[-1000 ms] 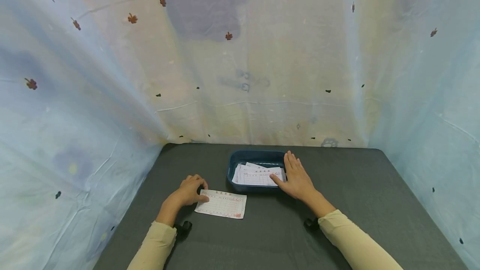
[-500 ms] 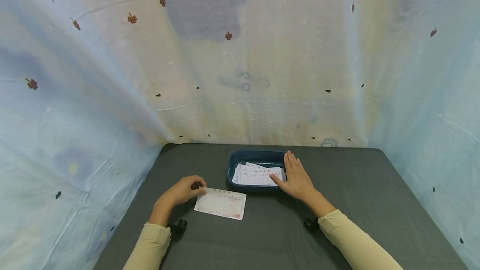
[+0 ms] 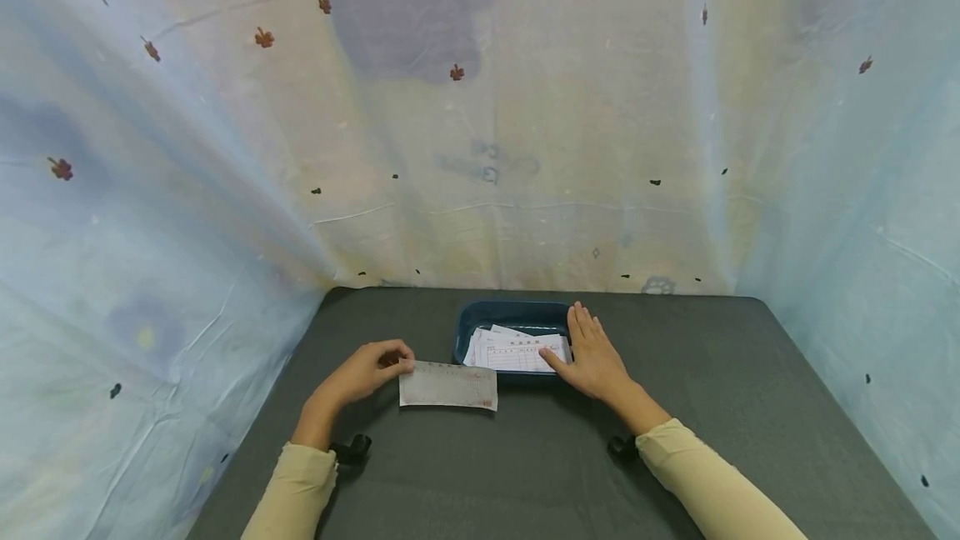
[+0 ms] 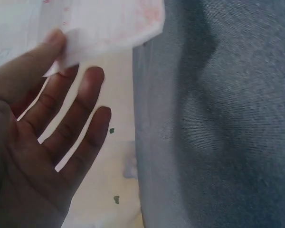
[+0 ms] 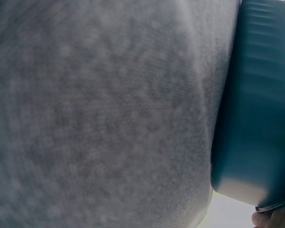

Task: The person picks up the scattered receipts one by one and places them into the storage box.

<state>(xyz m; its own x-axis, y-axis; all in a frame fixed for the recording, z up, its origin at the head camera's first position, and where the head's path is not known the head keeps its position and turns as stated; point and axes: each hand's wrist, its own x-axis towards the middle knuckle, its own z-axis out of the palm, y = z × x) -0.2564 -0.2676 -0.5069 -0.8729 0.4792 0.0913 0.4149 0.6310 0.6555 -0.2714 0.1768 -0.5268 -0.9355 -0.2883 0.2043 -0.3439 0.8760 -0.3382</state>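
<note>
My left hand (image 3: 367, 369) pinches a printed paper form (image 3: 450, 387) by its left upper corner, thumb against fingers. The form is raised and tilted, its right end overlapping the tray's front in the head view. In the left wrist view the form (image 4: 109, 23) shows red print, and the other fingers (image 4: 88, 85) spread loosely below it. A dark blue tray (image 3: 480, 376) holds several similar forms (image 3: 517, 352) in a loose pile. At its right end rests my right hand (image 3: 596, 363), fingers straight along the rim, thumb reaching over the forms.
A dark grey cloth covers the table (image 3: 525, 473). Behind it and at both sides hangs a pale patterned curtain (image 3: 420, 140). Black wrist straps (image 3: 351, 450) sit by the sleeves. The tray's blue side wall (image 5: 256, 104) fills the right of the right wrist view.
My left hand has lifted the form off the table and tipped it up, shifting it slightly toward the tray. The right hand and the tray have stayed put.
</note>
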